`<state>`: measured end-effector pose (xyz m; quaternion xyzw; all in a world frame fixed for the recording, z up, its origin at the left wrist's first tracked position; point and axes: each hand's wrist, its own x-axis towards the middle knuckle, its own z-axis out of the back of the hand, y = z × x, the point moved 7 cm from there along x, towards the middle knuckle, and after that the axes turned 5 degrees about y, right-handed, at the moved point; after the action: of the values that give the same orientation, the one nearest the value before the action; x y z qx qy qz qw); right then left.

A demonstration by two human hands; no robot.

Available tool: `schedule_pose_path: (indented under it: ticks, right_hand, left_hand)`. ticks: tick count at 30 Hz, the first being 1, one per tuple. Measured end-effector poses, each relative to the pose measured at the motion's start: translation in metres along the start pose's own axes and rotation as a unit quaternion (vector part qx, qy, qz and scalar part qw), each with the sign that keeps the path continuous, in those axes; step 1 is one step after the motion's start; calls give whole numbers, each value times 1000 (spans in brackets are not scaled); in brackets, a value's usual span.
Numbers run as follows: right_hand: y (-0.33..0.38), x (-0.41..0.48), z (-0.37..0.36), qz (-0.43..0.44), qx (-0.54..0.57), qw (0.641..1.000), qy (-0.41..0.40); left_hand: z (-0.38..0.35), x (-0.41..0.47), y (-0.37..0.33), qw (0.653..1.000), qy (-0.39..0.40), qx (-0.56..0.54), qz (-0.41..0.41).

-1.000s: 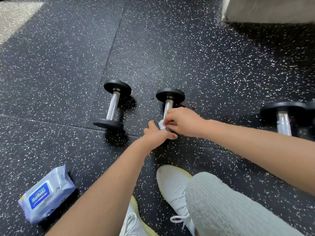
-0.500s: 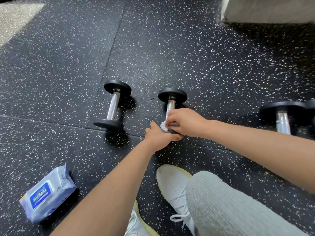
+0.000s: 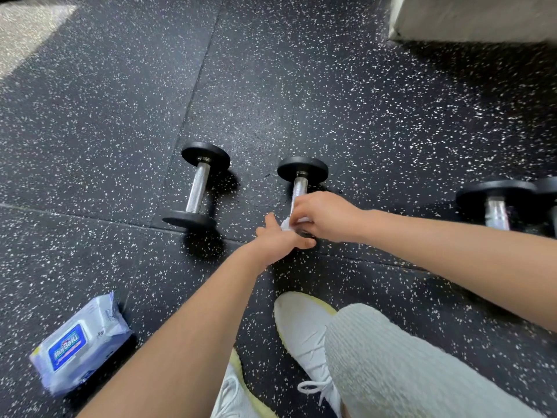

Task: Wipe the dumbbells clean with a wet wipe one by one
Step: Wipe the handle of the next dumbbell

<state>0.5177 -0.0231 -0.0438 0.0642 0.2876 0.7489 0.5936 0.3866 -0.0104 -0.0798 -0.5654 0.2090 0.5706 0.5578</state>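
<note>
Three dumbbells with black ends and chrome handles lie on the speckled black floor. The middle dumbbell point(image 3: 301, 176) is under my hands. My right hand point(image 3: 325, 215) grips a white wet wipe point(image 3: 287, 223) wrapped on the near part of its handle. My left hand point(image 3: 281, 239) grips the near end plate, which is mostly hidden under it. The left dumbbell point(image 3: 199, 185) lies apart, untouched. The right dumbbell point(image 3: 497, 203) sits at the right edge, half hidden by my right forearm.
A blue and white pack of wipes point(image 3: 80, 345) lies on the floor at the lower left. My white shoes point(image 3: 304, 330) and a grey trouser leg fill the bottom centre. A pale block point(image 3: 470, 16) stands at the top right.
My right hand with the wipe has stayed low on the handle, shifting only slightly. My left hand keeps holding the near end plate.
</note>
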Motion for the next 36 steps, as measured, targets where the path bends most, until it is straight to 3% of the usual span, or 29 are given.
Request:
schedule_pose_path:
  ticks: [6,8,13,16,21,23,28,36]
  right_hand:
    - [-28,10,35,-116,9,983,-143]
    - [-22,6,28,-109,11,986,-125]
    - [-4,-4,-4,-23,26,999,23]
    - [-12,1,11,-45,22,999,-22]
    - [-34,4,37,-156,23,975,-154]
    - [-26,0,29,-134,21,982,-134]
    - [-9,-14,-4,-42,27,999,8]
    - [-34,2,34,-184,-3,974,-132]
  left_hand:
    - [-4,-1,-2,1000,-6,-3,9]
    - [-7,0,-3,1000,-5,-6,12]
    - [-10,3,-3,999,-34,-1,12]
    - [-14,0,-6,999,-34,-2,11]
    - [-17,-4,-11,999,-37,5,11]
    - [-14,-3,-10,999,-34,7,17]
    - [-20,-2,-9,999,-50,4,-1]
    - [-25,-18,-15,997,-53,54,5]
